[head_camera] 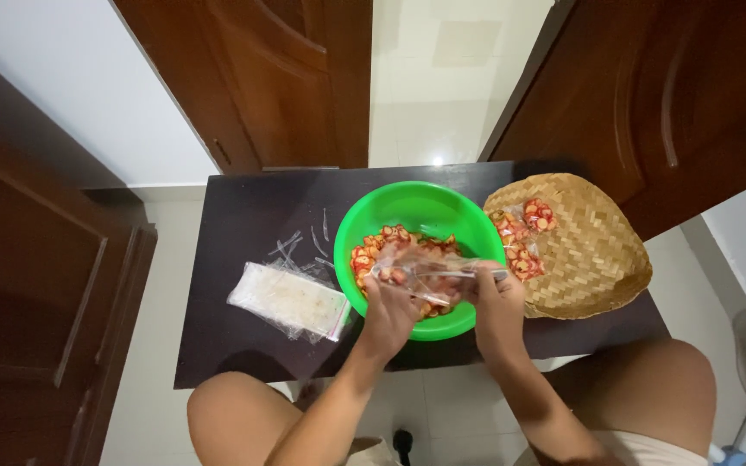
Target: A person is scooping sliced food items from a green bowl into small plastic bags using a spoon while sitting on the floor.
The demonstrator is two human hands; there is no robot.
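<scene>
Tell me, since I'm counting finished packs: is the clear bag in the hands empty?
Not empty: red-and-yellow pieces show through the clear bag held by left hand and right hand over the green bowl.

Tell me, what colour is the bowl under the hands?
Bright green bowl, clearest in the head view.

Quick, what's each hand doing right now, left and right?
Left hand: closed on the clear plastic bag over the green bowl.
Right hand: closed on the bag's other end.
</scene>
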